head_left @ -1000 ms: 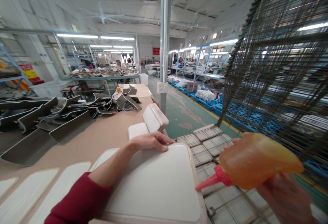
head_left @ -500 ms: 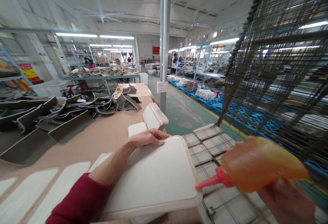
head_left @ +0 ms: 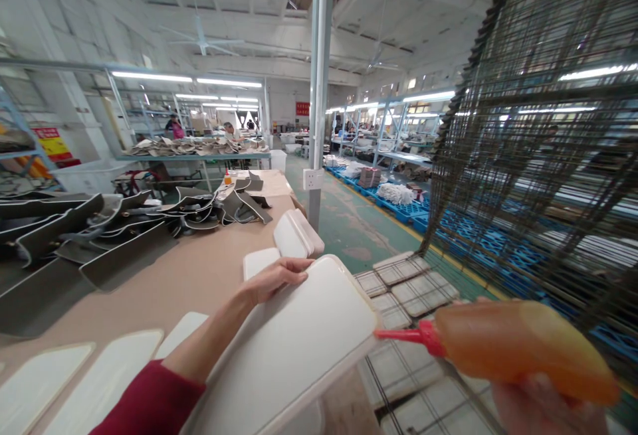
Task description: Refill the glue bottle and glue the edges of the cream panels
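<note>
A white panel with rounded corners [head_left: 294, 335] lies tilted in front of me, over what look like more panels. My left hand [head_left: 282, 275] grips its far left edge, thumb on top and the other fingers mostly hidden. In my right hand [head_left: 543, 395] is a squeeze bottle [head_left: 513, 342] of amber liquid, held almost level. Its red nozzle [head_left: 403, 335] points left, and the tip meets the panel's right edge near a corner. A glossy wet-looking line runs along the edge by the far corner.
White panels [head_left: 119, 362] lie at the table's lower left, with a small stack [head_left: 294, 232] beyond my left hand. Grey curved pieces [head_left: 129, 256] are heaped on the left. A wire rack [head_left: 523, 123] rises on the right, with panels [head_left: 419, 289] on its lower grid.
The panel has turned slightly, its near right corner now farther down and left. The nozzle has moved along the right edge, and the bottle lies more level.
</note>
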Demonstrator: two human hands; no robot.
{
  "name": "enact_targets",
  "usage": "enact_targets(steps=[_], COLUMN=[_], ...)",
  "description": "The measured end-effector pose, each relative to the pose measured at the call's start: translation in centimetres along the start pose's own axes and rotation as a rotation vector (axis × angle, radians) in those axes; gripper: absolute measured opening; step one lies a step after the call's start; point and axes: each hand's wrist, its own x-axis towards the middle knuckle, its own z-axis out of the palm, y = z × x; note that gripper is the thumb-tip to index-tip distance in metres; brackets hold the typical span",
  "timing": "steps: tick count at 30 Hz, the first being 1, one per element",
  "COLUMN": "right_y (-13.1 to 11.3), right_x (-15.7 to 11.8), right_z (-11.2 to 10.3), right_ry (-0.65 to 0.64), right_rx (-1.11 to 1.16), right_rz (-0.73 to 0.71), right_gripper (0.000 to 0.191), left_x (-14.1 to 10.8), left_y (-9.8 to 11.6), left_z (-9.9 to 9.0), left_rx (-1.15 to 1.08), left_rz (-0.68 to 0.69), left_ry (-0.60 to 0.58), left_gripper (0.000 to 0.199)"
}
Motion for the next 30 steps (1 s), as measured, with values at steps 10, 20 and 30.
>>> enact_targets(steps=[10,20,30], right_y=[-0.7,0.0,1.5], right_x=[0.9,1.7,0.7], right_z=[2.3,3.8,5.3], right_ry=[0.014,-0.061,-0.078], right_rx=[0.127,0.134,0.031], right_rz=[-0.093,-0.069,0.020], right_gripper=[0.058,0.057,0.049], left_x=[0.4,-0.5,-1.5], left_y=[-1.2,-1.6,-2.0], left_z=[-0.1,-0.4,-1.8], left_rx=[-0.113,-0.222,-0.256], left_rz=[0.027,0.037,0.056], left_ry=[0.166,0.265,0.293], left_gripper=[0.059,0.062,0.053])
